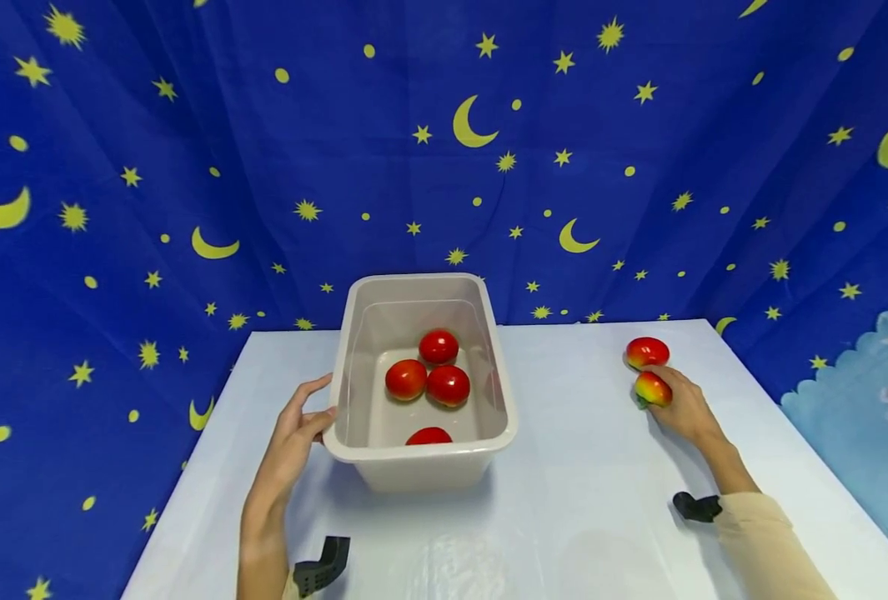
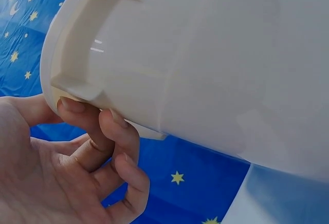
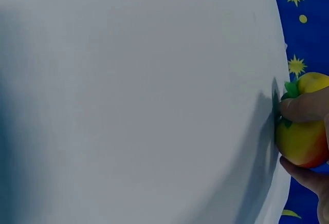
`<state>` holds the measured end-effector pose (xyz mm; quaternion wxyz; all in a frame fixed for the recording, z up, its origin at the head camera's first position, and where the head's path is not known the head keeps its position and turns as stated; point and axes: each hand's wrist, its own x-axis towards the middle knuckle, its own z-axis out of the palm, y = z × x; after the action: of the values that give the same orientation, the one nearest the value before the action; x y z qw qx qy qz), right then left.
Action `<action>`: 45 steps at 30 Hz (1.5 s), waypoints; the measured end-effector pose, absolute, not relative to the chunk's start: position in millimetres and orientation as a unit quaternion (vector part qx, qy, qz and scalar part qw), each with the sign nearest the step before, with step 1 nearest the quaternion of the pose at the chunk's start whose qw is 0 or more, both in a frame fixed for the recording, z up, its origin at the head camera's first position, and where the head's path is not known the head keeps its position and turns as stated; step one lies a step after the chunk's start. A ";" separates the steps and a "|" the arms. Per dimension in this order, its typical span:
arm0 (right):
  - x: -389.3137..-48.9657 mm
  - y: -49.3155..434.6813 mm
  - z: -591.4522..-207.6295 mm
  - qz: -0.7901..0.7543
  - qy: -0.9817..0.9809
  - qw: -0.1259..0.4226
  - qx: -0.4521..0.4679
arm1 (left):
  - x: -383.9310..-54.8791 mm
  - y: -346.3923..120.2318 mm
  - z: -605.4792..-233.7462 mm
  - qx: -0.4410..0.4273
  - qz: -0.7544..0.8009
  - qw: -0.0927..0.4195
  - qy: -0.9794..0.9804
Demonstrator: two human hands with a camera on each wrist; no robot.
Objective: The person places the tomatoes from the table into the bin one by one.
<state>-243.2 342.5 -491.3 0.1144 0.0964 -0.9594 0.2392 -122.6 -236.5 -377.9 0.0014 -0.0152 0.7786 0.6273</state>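
Right hand (image 1: 685,410) grips a glossy, rounded, green-leaved fruit (image 1: 651,388), red shading to yellow, at the right side of a white worktop (image 1: 571,467), left hand (image 1: 292,442) pinching a beige rectangular plastic bin (image 1: 428,475) by its rim.

left grip (image 1: 290,437) and right grip (image 1: 688,407) both pinch, well apart.

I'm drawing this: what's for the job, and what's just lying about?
Likely for the job:
beige rectangular plastic tub
four red oval fruits inside
red-yellow rounded fruit, pinched
red oval fruit beside it

Likely just around:
blue cloth with yellow stars
white flat tabletop
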 end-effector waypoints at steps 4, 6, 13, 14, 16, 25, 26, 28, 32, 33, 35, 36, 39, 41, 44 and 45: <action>-240.0 343.0 -495.2 0.249 -0.958 0.117 0.081 | -121.4 -238.2 -377.6 -0.021 0.629 0.003 0.777; -238.6 343.6 -496.6 0.252 -0.957 0.121 0.075 | -121.0 -238.9 -378.0 -0.019 0.630 0.005 0.776; -237.8 345.0 -491.0 0.272 -0.953 0.114 0.061 | -123.7 -238.5 -379.3 -0.010 0.632 0.003 0.775; -238.3 345.0 -489.6 0.281 -0.952 0.113 0.053 | -124.3 -238.3 -379.2 -0.010 0.633 0.003 0.774; -238.3 345.0 -487.2 0.307 -0.944 0.113 0.034 | -125.9 -237.1 -378.1 -0.009 0.634 0.003 0.773; -246.3 325.5 -479.0 0.447 -0.880 0.155 0.049 | -128.3 -237.0 -377.4 -0.005 0.629 0.000 0.777; -247.5 321.9 -478.0 0.461 -0.871 0.158 0.057 | -127.8 -237.3 -378.2 -0.006 0.628 0.002 0.778; -249.9 315.5 -476.6 0.478 -0.861 0.158 0.068 | -126.6 -237.4 -379.4 -0.008 0.625 0.005 0.780; -253.7 302.3 -473.2 0.485 -0.858 0.152 0.080 | -125.1 -238.6 -379.6 -0.007 0.622 0.008 0.783; -254.7 299.0 -472.0 0.487 -0.856 0.151 0.082 | -124.9 -239.1 -379.0 -0.006 0.622 0.008 0.783; -256.1 292.4 -467.7 0.493 -0.852 0.155 0.087 | -125.2 -239.8 -378.2 -0.004 0.623 0.009 0.783; -256.5 289.2 -465.1 0.499 -0.848 0.157 0.090 | -125.4 -240.0 -377.9 -0.004 0.622 0.009 0.783; -258.0 280.8 -457.6 0.512 -0.838 0.162 0.096 | -125.4 -239.9 -377.8 -0.007 0.622 0.012 0.783; -259.0 274.8 -452.6 0.520 -0.832 0.162 0.102 | -125.3 -239.8 -378.4 -0.006 0.619 0.013 0.785; -261.0 264.0 -445.9 0.537 -0.821 0.153 0.120 | -125.0 -240.0 -379.1 -0.006 0.617 0.010 0.787; -262.0 260.0 -444.0 0.541 -0.818 0.148 0.128 | -124.7 -240.3 -379.0 -0.007 0.616 0.009 0.788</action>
<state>-262.0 260.0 -444.0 0.1478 0.1282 -0.8181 0.5408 -124.7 -240.3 -379.0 0.0090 -0.0066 0.7877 0.6160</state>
